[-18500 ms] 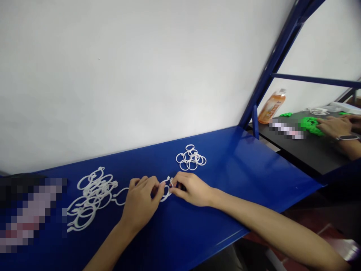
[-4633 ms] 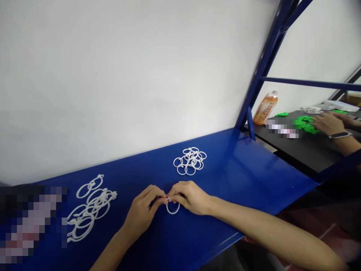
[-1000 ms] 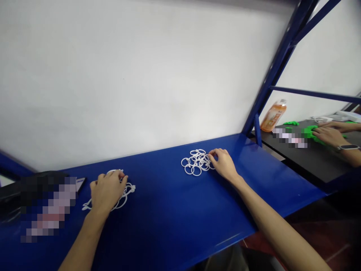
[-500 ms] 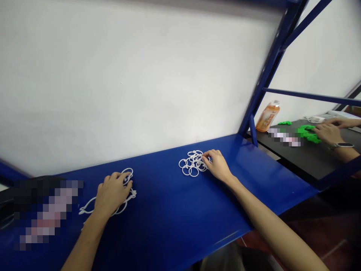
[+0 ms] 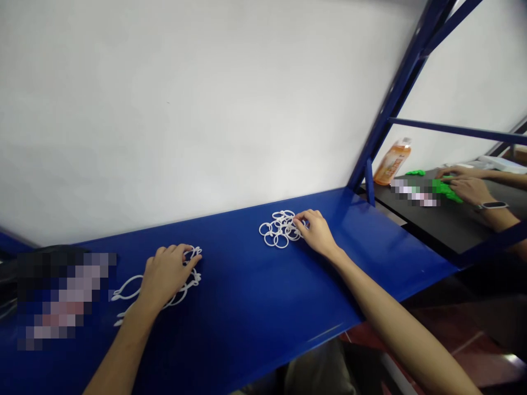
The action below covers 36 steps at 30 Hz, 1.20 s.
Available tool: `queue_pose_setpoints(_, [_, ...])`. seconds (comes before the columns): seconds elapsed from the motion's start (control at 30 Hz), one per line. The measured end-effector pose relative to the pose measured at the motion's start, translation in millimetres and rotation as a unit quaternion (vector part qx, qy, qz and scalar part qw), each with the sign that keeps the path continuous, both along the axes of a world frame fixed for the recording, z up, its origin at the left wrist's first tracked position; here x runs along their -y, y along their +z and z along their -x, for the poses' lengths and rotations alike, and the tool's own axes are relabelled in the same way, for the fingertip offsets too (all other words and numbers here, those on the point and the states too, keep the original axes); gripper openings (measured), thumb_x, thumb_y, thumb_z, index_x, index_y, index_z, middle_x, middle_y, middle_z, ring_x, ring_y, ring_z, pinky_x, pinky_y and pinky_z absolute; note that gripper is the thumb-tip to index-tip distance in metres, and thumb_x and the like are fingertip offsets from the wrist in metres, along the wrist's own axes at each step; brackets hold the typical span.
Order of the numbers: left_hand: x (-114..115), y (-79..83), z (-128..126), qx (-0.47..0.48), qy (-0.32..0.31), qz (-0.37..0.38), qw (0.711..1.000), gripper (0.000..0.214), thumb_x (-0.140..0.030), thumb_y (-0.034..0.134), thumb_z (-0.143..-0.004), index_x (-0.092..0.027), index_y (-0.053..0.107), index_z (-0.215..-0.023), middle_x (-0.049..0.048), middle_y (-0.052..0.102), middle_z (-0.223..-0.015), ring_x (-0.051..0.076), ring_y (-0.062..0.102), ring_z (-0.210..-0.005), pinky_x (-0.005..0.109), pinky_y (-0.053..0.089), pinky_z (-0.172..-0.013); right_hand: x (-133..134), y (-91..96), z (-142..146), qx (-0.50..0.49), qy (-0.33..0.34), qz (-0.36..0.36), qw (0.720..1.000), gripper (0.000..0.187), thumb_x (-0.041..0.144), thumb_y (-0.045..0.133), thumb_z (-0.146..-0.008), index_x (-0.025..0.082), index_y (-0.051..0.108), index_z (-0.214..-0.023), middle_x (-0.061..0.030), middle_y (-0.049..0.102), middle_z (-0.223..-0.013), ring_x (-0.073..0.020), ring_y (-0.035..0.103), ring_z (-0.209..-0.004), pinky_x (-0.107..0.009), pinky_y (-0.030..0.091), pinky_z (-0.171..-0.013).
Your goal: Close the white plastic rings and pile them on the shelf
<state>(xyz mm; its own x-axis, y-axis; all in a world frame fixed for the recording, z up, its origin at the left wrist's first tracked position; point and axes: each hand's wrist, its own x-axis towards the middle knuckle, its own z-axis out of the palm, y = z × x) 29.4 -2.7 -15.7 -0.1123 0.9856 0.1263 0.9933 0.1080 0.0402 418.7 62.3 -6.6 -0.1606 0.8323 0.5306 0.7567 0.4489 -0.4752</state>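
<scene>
My left hand (image 5: 167, 274) lies on a tangle of large white ring shapes (image 5: 127, 288) at the left of the blue shelf (image 5: 255, 307), its fingers curled over the top pieces. My right hand (image 5: 316, 233) reaches the right edge of a small pile of loose white rings (image 5: 278, 230) near the back wall, fingertips pinched together on a ring at the pile's edge. Both forearms stretch across the shelf from the front.
A blue upright post (image 5: 391, 104) ends the shelf on the right. Beyond it is a black table (image 5: 444, 216) with an orange bottle (image 5: 393, 160) and green pieces (image 5: 447, 188) handled by another person's hands (image 5: 469, 189). A blurred patch (image 5: 61, 299) lies at far left.
Since a few seconds ago my hands have parted from one ring at the middle: left went to the big tangle, right to the small pile. In the last second both barely shifted.
</scene>
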Motion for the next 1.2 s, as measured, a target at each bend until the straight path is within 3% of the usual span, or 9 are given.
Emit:
queue_pose_setpoints(0.37, [2.9, -0.6, -1.5, 0.022, -0.013, -0.025, 0.999, 0.035, -0.049, 0.05, -0.089, -0.023, 0.071, -0.096, 0.0099, 0.068, -0.101, 0.032, 0.054, -0.099, 0.04, 0.041, -0.079, 6.3, 0.6, 7.8, -0.016, 0.023, -0.026, 0.999, 0.014, 0.027, 0.054, -0.097, 0.021, 0.065, -0.089, -0.0047, 0.067, -0.09, -0.0228, 0.055, -0.089, -0.037, 0.045, -0.086])
queue_pose_setpoints(0.57, [5.5, 5.2, -15.0, 0.056, -0.028, -0.188, 0.98, 0.03, -0.044, 0.047, -0.092, -0.021, 0.066, -0.092, 0.0118, 0.064, -0.111, 0.031, 0.052, -0.107, 0.042, 0.041, -0.092, 21.7, 3.2, 24.8, -0.02, 0.074, -0.049, 0.996, 0.014, 0.026, 0.053, -0.098, 0.022, 0.064, -0.089, -0.0056, 0.068, -0.09, -0.023, 0.058, -0.088, -0.038, 0.048, -0.084])
queue_pose_setpoints(0.67, [13.8, 11.2, -42.9, 0.117, -0.11, -0.223, 0.962, 0.026, -0.04, 0.045, -0.096, -0.021, 0.062, -0.091, 0.0074, 0.068, -0.096, 0.027, 0.056, -0.097, 0.042, 0.042, -0.092, 38.2, 5.3, 41.2, 0.0, 0.158, -0.067, 0.985, 0.015, 0.026, 0.052, -0.099, 0.021, 0.065, -0.105, -0.0087, 0.068, -0.103, -0.0225, 0.061, -0.097, -0.038, 0.052, -0.087])
queue_pose_setpoints(0.77, [28.7, 16.8, -77.4, 0.199, -0.289, -0.125, 0.928, 0.022, -0.036, 0.049, -0.097, -0.024, 0.064, -0.087, 0.0014, 0.068, -0.088, 0.02, 0.059, -0.089, 0.034, 0.047, -0.088, 54.7, 4.3, 57.1, 0.058, 0.263, -0.104, 0.957, 0.03, 0.028, 0.05, -0.1, 0.023, 0.058, -0.129, -0.0135, 0.06, -0.131, -0.0227, 0.061, -0.108, -0.039, 0.053, -0.092])
queue_pose_setpoints(0.83, [38.6, 20.2, -94.4, 0.25, -0.337, -0.09, 0.903, 0.02, -0.034, 0.053, -0.095, -0.024, 0.065, -0.082, -0.0003, 0.068, -0.083, 0.017, 0.061, -0.084, 0.032, 0.05, -0.084, 63.2, 1.3, 65.0, 0.09, 0.333, -0.117, 0.931, 0.034, 0.028, 0.047, -0.102, 0.024, 0.053, -0.135, -0.013, 0.063, -0.129, -0.0219, 0.063, -0.105, -0.038, 0.054, -0.09])
queue_pose_setpoints(0.93, [46.3, 22.5, -103.1, 0.333, -0.303, -0.051, 0.892, 0.019, -0.036, 0.056, -0.093, -0.024, 0.066, -0.082, -0.0009, 0.07, -0.082, 0.016, 0.065, -0.079, 0.031, 0.054, -0.079, 71.0, -3.4, 71.3, 0.069, 0.367, -0.083, 0.924, 0.033, 0.028, 0.045, -0.103, 0.021, 0.052, -0.134, -0.0107, 0.072, -0.11, -0.0196, 0.067, -0.089, -0.033, 0.057, -0.079])
queue_pose_setpoints(1.07, [43.9, 17.3, -97.3, 0.461, -0.24, -0.012, 0.854, 0.022, -0.042, 0.062, -0.089, -0.025, 0.068, -0.103, 0.0013, 0.075, -0.099, 0.018, 0.071, -0.091, 0.03, 0.059, -0.082, 72.8, -2.6, 71.6, -0.053, 0.344, 0.004, 0.938, 0.027, 0.027, 0.049, -0.102, 0.021, 0.056, -0.127, -0.0085, 0.071, -0.112, -0.0168, 0.069, -0.09, -0.03, 0.057, -0.079])
queue_pose_setpoints(1.2, [40.4, 10.4, -96.3, 0.414, -0.254, -0.087, 0.87, 0.02, -0.04, 0.063, -0.091, -0.029, 0.072, -0.105, -0.0004, 0.076, -0.098, 0.017, 0.072, -0.087, 0.029, 0.059, -0.081, 67.8, -1.4, 70.9, -0.123, 0.34, 0.079, 0.929, 0.02, 0.026, 0.049, -0.102, 0.02, 0.063, -0.115, -0.0056, 0.074, -0.099, -0.0149, 0.071, -0.085, -0.026, 0.056, -0.075])
